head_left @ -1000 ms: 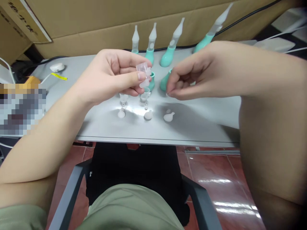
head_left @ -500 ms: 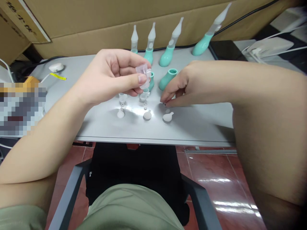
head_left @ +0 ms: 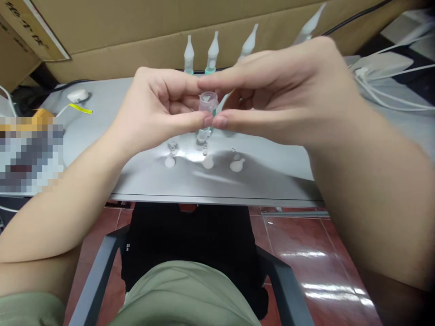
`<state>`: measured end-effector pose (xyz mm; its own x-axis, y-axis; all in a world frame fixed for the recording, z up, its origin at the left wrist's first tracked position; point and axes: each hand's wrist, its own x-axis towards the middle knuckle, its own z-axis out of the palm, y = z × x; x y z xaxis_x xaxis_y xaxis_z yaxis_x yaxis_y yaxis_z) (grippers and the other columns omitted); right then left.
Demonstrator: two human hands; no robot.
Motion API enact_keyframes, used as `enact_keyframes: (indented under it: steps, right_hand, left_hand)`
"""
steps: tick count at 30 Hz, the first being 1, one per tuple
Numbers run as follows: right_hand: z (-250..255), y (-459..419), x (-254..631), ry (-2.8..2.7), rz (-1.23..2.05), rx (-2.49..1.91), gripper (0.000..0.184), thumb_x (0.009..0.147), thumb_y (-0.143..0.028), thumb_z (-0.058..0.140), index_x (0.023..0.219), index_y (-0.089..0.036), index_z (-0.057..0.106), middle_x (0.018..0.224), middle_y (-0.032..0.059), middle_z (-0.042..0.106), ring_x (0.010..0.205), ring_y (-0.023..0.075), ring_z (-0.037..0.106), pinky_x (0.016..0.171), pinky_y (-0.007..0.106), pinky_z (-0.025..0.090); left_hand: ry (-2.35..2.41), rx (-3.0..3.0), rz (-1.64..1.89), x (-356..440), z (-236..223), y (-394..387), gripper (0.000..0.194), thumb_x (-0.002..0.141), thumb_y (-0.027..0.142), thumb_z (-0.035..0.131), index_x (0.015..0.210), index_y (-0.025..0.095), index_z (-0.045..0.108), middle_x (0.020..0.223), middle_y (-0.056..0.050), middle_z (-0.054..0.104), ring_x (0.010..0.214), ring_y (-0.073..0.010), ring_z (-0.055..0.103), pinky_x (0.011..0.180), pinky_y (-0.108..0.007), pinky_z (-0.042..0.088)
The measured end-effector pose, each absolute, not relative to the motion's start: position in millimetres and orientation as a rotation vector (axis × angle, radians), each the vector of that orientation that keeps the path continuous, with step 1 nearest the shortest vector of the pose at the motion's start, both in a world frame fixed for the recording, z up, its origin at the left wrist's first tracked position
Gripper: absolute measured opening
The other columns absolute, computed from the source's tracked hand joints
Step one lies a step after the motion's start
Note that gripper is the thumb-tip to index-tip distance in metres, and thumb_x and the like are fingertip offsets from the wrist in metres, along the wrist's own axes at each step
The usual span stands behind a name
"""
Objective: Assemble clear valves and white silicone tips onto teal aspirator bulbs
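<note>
My left hand (head_left: 163, 106) pinches a clear plastic tube (head_left: 208, 101) above the table, its round mouth facing up. My right hand (head_left: 288, 93) has come against the tube's right side, thumb and fingertips closed at it, so both hands hold it. Below lie several small white parts: a flat tabbed flap (head_left: 237, 165), a thin disc (head_left: 237, 157) and a small ring (head_left: 233, 150). Two more flaps, a left one (head_left: 170, 161) and a middle one (head_left: 208, 162), rest beside little rings. Another clear tube (head_left: 203, 136) stands partly hidden behind my hands.
Assembled bulb nasal aspirators with white nozzles (head_left: 213, 47) stand along the cardboard wall (head_left: 136, 31), their green bulbs mostly covered by my hands. A white device (head_left: 78, 95) with a yellow-tagged cable sits at the left. White cables (head_left: 370, 86) lie at the right of the grey table (head_left: 149, 185).
My right hand has risen from the small ring on the table to the clear tube. The tube has turned in my left hand, so its mouth shows; the ring still lies on the table.
</note>
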<state>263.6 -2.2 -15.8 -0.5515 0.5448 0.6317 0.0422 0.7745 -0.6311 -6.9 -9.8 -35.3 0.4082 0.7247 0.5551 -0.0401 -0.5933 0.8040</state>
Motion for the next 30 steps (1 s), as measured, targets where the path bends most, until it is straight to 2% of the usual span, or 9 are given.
enact_keyframes:
  steps: [4, 7, 11, 14, 16, 18, 24, 27, 30]
  right_hand:
    - [-19.8, -1.9, 254.8, -2.042, 0.675, -0.512, 0.016, 0.096, -0.024, 0.102, 0.110, -0.029, 0.107, 0.101, -0.0010, 0.095, 0.086, 0.0164, 0.080, 0.077, 0.035, 0.062]
    - [-12.1, -4.2, 263.8, -2.034, 0.744, -0.598, 0.010, 0.093, -0.025, 0.100, 0.101, -0.029, 0.103, 0.096, -0.0004, 0.094, 0.085, 0.0186, 0.082, 0.076, 0.037, 0.061]
    - [0.7, 2.9, 288.9, -2.230, 0.641, -0.856, 0.016, 0.093, -0.023, 0.103, 0.105, -0.033, 0.104, 0.082, -0.0039, 0.088, 0.073, 0.0154, 0.077, 0.067, 0.035, 0.054]
    - [6.5, 10.3, 297.5, -2.447, 0.324, -1.180, 0.025, 0.080, -0.013, 0.113, 0.086, -0.032, 0.099, 0.069, -0.0096, 0.079, 0.062, 0.0127, 0.070, 0.061, 0.034, 0.047]
    - [8.3, 10.5, 294.4, -2.440, 0.206, -1.416, 0.030, 0.076, -0.006, 0.114, 0.082, -0.030, 0.096, 0.066, -0.0094, 0.077, 0.062, 0.0145, 0.070, 0.066, 0.038, 0.049]
    - [9.0, 7.8, 288.3, -2.435, 0.163, -1.539, 0.033, 0.074, -0.003, 0.114, 0.080, -0.029, 0.095, 0.065, -0.0094, 0.077, 0.064, 0.0154, 0.071, 0.071, 0.040, 0.051]
    - [8.1, 4.4, 277.8, -2.493, 0.147, -1.583, 0.030, 0.079, -0.004, 0.112, 0.088, -0.029, 0.099, 0.071, -0.0078, 0.082, 0.063, 0.0153, 0.072, 0.072, 0.038, 0.052]
    - [9.8, 5.3, 278.8, -2.531, 0.148, -1.622, 0.023, 0.084, -0.012, 0.113, 0.097, -0.027, 0.101, 0.076, -0.0083, 0.085, 0.064, 0.0124, 0.071, 0.076, 0.037, 0.052]
    - [11.9, 6.2, 289.7, -2.519, 0.116, -1.636, 0.027, 0.085, -0.024, 0.119, 0.105, -0.028, 0.102, 0.075, -0.0081, 0.084, 0.064, 0.0126, 0.072, 0.077, 0.038, 0.053]
  left_hand:
    - [0.662, 1.895, 1.216, -1.6, -36.8, -10.5, 0.034, 0.080, 0.019, 0.115, 0.109, 0.028, 0.099, 0.097, -0.002, 0.094, 0.083, -0.0223, 0.089, 0.069, -0.037, 0.073]
    - [0.755, 1.942, 1.130, -5.9, -35.9, -9.2, 0.039, 0.082, 0.027, 0.113, 0.118, 0.026, 0.097, 0.109, -0.005, 0.096, 0.088, -0.0262, 0.091, 0.076, -0.045, 0.076]
    - [0.739, 2.051, 1.298, -14.5, -34.6, -2.5, 0.049, 0.083, 0.060, 0.121, 0.112, 0.030, 0.095, 0.112, -0.008, 0.095, 0.093, -0.0296, 0.087, 0.075, -0.049, 0.071]
    - [0.763, 2.163, 1.289, -10.3, -29.4, -7.3, 0.055, 0.102, 0.083, 0.103, 0.130, 0.036, 0.095, 0.105, -0.008, 0.093, 0.126, -0.0388, 0.088, 0.095, -0.056, 0.071]
    - [0.790, 2.204, 1.245, -0.9, -24.5, -16.3, 0.058, 0.109, 0.085, 0.094, 0.143, 0.039, 0.094, 0.103, -0.008, 0.092, 0.143, -0.0420, 0.084, 0.104, -0.059, 0.070]
    - [0.807, 2.221, 1.250, 10.3, -19.7, -25.7, 0.059, 0.109, 0.085, 0.093, 0.146, 0.039, 0.093, 0.102, -0.008, 0.092, 0.143, -0.0426, 0.083, 0.104, -0.059, 0.070]
    - [0.910, 2.272, 1.289, 21.9, -8.0, -36.3, 0.055, 0.108, 0.081, 0.094, 0.144, 0.039, 0.095, 0.098, -0.009, 0.089, 0.128, -0.0414, 0.087, 0.097, -0.057, 0.071]
    - [0.961, 2.294, 1.310, 11.6, -8.8, -33.0, 0.052, 0.107, 0.079, 0.094, 0.140, 0.039, 0.095, 0.094, -0.009, 0.087, 0.121, -0.0406, 0.088, 0.093, -0.055, 0.070]
    - [1.011, 2.315, 1.323, -6.8, -20.3, -21.2, 0.045, 0.106, 0.076, 0.093, 0.131, 0.038, 0.096, 0.090, -0.009, 0.083, 0.109, -0.0386, 0.086, 0.089, -0.054, 0.068]
